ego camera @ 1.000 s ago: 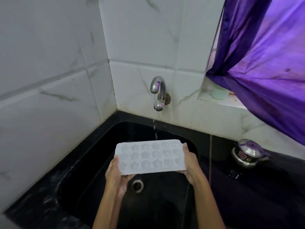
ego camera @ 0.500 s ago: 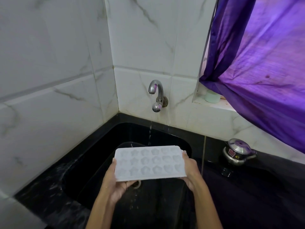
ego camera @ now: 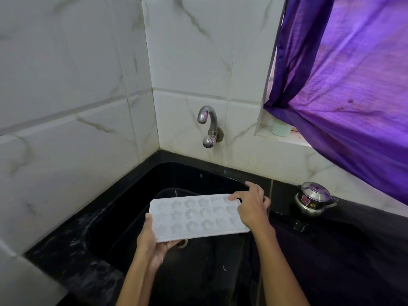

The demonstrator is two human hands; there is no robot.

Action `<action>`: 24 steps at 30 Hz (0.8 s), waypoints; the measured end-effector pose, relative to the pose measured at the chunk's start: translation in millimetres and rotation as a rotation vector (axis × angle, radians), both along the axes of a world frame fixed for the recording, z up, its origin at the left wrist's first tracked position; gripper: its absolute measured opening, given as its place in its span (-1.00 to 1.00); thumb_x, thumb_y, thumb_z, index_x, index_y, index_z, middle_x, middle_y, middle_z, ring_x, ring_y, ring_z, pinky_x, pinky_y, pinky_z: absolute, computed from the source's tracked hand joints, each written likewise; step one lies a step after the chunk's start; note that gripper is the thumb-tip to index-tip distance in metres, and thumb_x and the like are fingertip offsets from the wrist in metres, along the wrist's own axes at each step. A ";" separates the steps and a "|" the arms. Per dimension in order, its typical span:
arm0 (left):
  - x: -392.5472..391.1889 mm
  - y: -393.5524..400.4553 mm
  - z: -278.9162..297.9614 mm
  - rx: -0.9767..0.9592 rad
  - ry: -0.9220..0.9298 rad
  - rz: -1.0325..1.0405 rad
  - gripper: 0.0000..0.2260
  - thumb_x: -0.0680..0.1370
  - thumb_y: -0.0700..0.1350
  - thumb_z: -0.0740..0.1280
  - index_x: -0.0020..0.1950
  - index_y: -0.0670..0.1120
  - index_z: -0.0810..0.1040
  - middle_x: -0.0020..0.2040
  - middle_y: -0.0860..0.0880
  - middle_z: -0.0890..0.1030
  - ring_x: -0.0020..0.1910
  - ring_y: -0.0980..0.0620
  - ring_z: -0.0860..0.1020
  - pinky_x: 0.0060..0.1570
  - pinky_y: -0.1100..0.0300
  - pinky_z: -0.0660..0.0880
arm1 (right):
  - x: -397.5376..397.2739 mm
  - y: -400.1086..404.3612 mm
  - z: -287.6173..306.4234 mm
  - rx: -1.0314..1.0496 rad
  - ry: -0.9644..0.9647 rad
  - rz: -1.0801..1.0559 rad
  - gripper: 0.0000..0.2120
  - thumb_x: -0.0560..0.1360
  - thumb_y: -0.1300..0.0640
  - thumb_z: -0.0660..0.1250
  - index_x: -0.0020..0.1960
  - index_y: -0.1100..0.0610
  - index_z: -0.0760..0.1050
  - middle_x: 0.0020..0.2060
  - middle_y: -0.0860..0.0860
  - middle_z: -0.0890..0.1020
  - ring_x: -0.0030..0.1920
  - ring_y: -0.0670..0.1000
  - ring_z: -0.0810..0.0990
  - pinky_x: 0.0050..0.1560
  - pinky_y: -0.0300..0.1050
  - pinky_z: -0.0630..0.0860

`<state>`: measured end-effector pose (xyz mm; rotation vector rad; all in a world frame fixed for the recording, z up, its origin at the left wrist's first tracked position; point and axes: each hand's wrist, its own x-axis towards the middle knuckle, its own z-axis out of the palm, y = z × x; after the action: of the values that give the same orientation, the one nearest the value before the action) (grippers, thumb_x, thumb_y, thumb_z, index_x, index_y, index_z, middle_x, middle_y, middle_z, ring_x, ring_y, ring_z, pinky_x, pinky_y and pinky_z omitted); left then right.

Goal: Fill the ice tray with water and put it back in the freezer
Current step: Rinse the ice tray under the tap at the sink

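Overhead, the white ice tray (ego camera: 196, 216) shows as a thin, matte rectangle moulded with three rows of star and flower shaped cells; whether they hold water cannot be told. It is held level over a deep, glossy black sink (ego camera: 123, 208), sunk into a dark speckled stone table (ego camera: 72, 250) in a corner of white marble-veined tiles. A curved chrome tap (ego camera: 208, 122) juts from the wall at twelve o'clock of the tray. At three o'clock a small shiny steel pot (ego camera: 313, 198) with a domed lid stands on the table, and above it a purple curtain (ego camera: 353, 85) drapes over a window ledge. The left hand (ego camera: 152, 244) grips the tray's corner at seven o'clock, thumb on top and fingers beneath. The right hand (ego camera: 251, 206) lies over the end at three o'clock, fingers curved onto the far corner.
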<state>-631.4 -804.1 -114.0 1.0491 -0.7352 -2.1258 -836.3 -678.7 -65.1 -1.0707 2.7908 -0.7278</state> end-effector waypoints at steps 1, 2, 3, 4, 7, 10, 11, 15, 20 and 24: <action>-0.3 1.6 -0.2 0.003 -0.002 -0.001 -0.59 0.60 0.18 0.11 0.12 -0.12 0.51 0.03 -0.21 0.65 0.00 -0.24 0.62 -0.24 -0.16 0.58 | 0.8 -1.0 -2.5 0.017 0.006 0.020 -0.46 0.44 0.48 0.18 0.14 -0.08 0.58 0.50 0.09 0.12 0.52 0.11 -0.10 0.45 0.20 -0.14; -0.6 3.1 -0.6 0.003 -0.005 -0.001 -0.59 0.60 0.18 0.11 0.11 -0.12 0.51 0.02 -0.21 0.66 -0.01 -0.24 0.62 -0.25 -0.16 0.58 | 1.7 -1.8 -5.1 0.035 0.012 0.034 -0.48 0.44 0.48 0.20 0.13 -0.06 0.59 0.51 0.10 0.11 0.52 0.12 -0.13 0.45 0.23 -0.18; -0.5 4.7 -1.1 0.000 -0.010 0.002 -0.60 0.60 0.18 0.10 0.10 -0.12 0.52 0.00 -0.20 0.66 -0.02 -0.23 0.63 -0.27 -0.14 0.59 | 2.6 -2.6 -7.5 0.051 0.024 0.043 -0.51 0.44 0.47 0.23 0.13 -0.04 0.59 0.51 0.11 0.10 0.52 0.14 -0.15 0.44 0.26 -0.21; -0.4 5.8 -1.2 -0.004 -0.012 0.008 -0.60 0.60 0.18 0.10 0.08 -0.11 0.52 -0.01 -0.20 0.67 -0.03 -0.23 0.63 -0.29 -0.13 0.59 | 3.5 -3.2 -9.2 0.063 0.040 0.050 -0.53 0.43 0.46 0.26 0.14 -0.03 0.59 0.51 0.11 0.09 0.52 0.15 -0.16 0.44 0.27 -0.22; 0.7 7.6 -2.0 -0.011 -0.020 0.032 -0.61 0.60 0.18 0.10 0.05 -0.10 0.52 -0.02 -0.20 0.66 -0.04 -0.24 0.63 -0.29 -0.13 0.58 | 6.3 -2.7 -14.3 0.084 0.076 0.077 -0.56 0.40 0.44 0.30 0.09 -0.03 0.60 0.49 0.10 0.13 0.52 0.16 -0.18 0.42 0.29 -0.26; 2.2 9.3 -1.7 -0.025 -0.039 0.050 -0.62 0.60 0.17 0.12 0.01 -0.11 0.53 -0.05 -0.19 0.67 -0.07 -0.23 0.63 -0.33 -0.12 0.58 | 8.0 0.1 -18.5 0.090 0.104 0.081 -0.62 0.36 0.43 0.30 -0.04 -0.02 0.59 0.44 0.07 0.19 0.52 0.15 -0.17 0.40 0.28 -0.30; 2.3 10.3 -1.6 -0.029 -0.044 0.052 -0.63 0.60 0.16 0.12 0.01 -0.11 0.53 -0.06 -0.19 0.67 -0.09 -0.23 0.64 -0.35 -0.10 0.58 | 8.4 1.2 -19.5 0.087 0.115 0.072 -0.64 0.36 0.42 0.30 -0.06 -0.02 0.58 0.42 0.06 0.21 0.51 0.14 -0.16 0.40 0.29 -0.30; 2.4 12.4 -0.1 -0.044 -0.050 0.041 -0.63 0.60 0.16 0.11 0.02 -0.10 0.52 -0.04 -0.19 0.66 -0.07 -0.23 0.63 -0.32 -0.11 0.58 | 10.5 3.5 -22.3 0.104 0.154 0.039 -0.64 0.36 0.32 0.36 0.04 -0.08 0.55 0.39 0.05 0.21 0.51 0.15 -0.14 0.38 0.33 -0.30; 2.6 10.0 0.5 -0.062 -0.058 0.046 -0.61 0.60 0.17 0.09 0.02 -0.11 0.53 -0.06 -0.20 0.66 -0.06 -0.24 0.62 -0.27 -0.13 0.57 | 11.8 3.1 -24.0 0.078 0.159 0.054 -0.53 0.38 0.41 0.26 0.02 -0.12 0.58 0.45 0.05 0.19 0.52 0.14 -0.18 0.37 0.31 -0.36; 2.3 10.0 0.7 -0.066 -0.065 0.059 -0.60 0.60 0.17 0.10 0.01 -0.12 0.53 -0.14 -0.17 0.69 -0.10 -0.23 0.63 -0.29 -0.13 0.57 | 14.2 4.7 -26.8 0.098 0.188 0.034 -0.60 0.34 0.35 0.33 0.00 -0.11 0.55 0.35 0.01 0.26 0.51 0.12 -0.13 0.37 0.35 -0.34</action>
<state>-629.0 -794.1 -113.2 1.0949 -0.7906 -2.0125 -822.1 -674.1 -92.0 -1.2238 2.9186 -0.5045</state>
